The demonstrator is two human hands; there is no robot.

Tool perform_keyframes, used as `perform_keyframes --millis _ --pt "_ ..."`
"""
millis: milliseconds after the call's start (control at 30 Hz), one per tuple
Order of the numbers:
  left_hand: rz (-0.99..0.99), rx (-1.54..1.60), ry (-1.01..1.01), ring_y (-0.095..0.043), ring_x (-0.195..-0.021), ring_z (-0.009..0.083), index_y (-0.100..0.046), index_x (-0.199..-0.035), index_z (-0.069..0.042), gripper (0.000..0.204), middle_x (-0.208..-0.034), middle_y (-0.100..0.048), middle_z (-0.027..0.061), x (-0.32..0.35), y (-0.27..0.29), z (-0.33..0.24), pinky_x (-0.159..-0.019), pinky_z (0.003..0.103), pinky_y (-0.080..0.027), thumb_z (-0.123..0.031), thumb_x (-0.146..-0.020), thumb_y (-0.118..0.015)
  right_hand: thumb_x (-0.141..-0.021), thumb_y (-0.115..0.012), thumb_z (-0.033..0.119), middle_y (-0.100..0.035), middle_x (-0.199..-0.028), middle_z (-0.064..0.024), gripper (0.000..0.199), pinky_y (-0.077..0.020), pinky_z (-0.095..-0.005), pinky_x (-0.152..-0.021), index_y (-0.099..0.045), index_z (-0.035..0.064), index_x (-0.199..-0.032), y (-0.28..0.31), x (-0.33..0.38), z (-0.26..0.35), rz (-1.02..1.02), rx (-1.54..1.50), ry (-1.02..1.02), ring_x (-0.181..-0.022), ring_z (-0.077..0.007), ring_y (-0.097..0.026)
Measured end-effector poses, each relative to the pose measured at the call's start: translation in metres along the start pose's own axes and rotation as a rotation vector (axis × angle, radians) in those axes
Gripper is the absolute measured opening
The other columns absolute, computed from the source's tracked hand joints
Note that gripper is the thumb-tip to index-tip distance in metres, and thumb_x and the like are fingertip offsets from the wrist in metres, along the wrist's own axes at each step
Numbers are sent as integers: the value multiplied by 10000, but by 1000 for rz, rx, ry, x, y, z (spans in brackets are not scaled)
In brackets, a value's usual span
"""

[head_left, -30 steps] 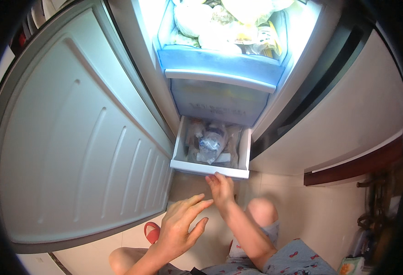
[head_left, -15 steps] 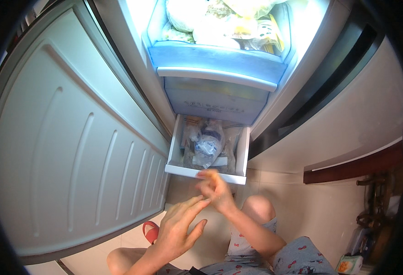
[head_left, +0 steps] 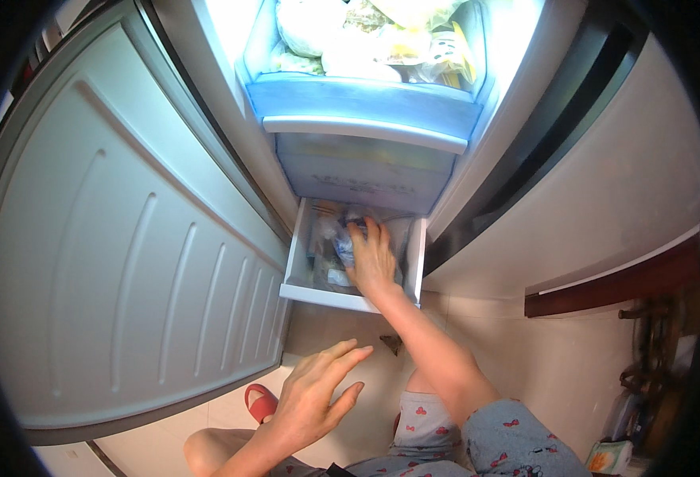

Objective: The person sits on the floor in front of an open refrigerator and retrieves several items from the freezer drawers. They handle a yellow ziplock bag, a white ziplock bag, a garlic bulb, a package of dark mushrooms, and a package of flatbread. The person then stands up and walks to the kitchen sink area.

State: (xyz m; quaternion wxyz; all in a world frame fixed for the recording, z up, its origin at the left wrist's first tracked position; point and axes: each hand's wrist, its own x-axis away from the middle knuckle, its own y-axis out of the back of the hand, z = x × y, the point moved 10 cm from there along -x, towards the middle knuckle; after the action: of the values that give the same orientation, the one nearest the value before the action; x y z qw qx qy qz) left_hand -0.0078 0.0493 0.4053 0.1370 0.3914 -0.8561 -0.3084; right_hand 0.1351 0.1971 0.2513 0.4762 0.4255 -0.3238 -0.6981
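My right hand [head_left: 375, 261] reaches down into a pulled-out white drawer [head_left: 334, 299] at the bottom of the fridge. Its fingers are spread and bent over a clear plastic bag [head_left: 342, 251] with blue-and-white contents, partly covered by the hand. Whether the fingertips press on the bag cannot be made out. Below the drawer, in front of my knees, my left hand [head_left: 312, 391] hangs in the air with nothing in it, its fingers stretched out and the thumb apart.
Above is a shut bluish drawer [head_left: 366, 168], and over that a lit bin [head_left: 358, 97] full of bagged food. The fridge door [head_left: 139, 262] stands open on the left. A glossy panel [head_left: 604, 183] rises on the right. A red slipper [head_left: 262, 403] is on the tiled floor.
My right hand has moved forward from in front of the drawer into it, over the bag, and its fingers have spread. The left hand has stayed nearly in place.
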Motion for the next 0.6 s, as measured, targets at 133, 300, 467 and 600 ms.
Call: perform_keyframes --millis 133,300,467,600 --pt "19 -14 7 -576 -1192 353 -584 -1324 -98 497 -1337 -580 172 3 -2 -1 -987 429 -465 -69 -844 -707 -661 -738 -59 -509 -1282 -104 551 -510 -438 -972 -595 103 -1167 30 -18 -17 -59 -131 29 -1240 -351 -485" --pt "43 0 -13 -574 -1187 365 -595 -1312 -99 467 -1339 -579 168 5 -4 -4 -988 431 -465 -84 -857 -700 -744 -664 -15 -574 -1190 -61 331 -504 -426 -924 -627 82 -1058 43 -20 -38 -148 -8 207 -1136 -296 -563" --pt "46 -17 -5 -578 -1163 373 -600 -1306 -109 436 -1337 -580 168 5 -4 0 -978 432 -470 -110 -878 -683 -758 -651 124 -623 -1094 -40 266 -460 -356 -756 -646 92 -1022 36 -16 -34 -296 428 371 -1030 -206 -598" --pt "69 -27 -3 -585 -1140 369 -604 -1298 -111 420 -1337 -577 168 8 -4 1 -963 432 -477 -122 -885 -677 -735 -680 165 -630 -1079 -61 323 -462 -394 -797 -656 89 -1047 28 -21 -41 -128 585 159 -1020 -231 -597"
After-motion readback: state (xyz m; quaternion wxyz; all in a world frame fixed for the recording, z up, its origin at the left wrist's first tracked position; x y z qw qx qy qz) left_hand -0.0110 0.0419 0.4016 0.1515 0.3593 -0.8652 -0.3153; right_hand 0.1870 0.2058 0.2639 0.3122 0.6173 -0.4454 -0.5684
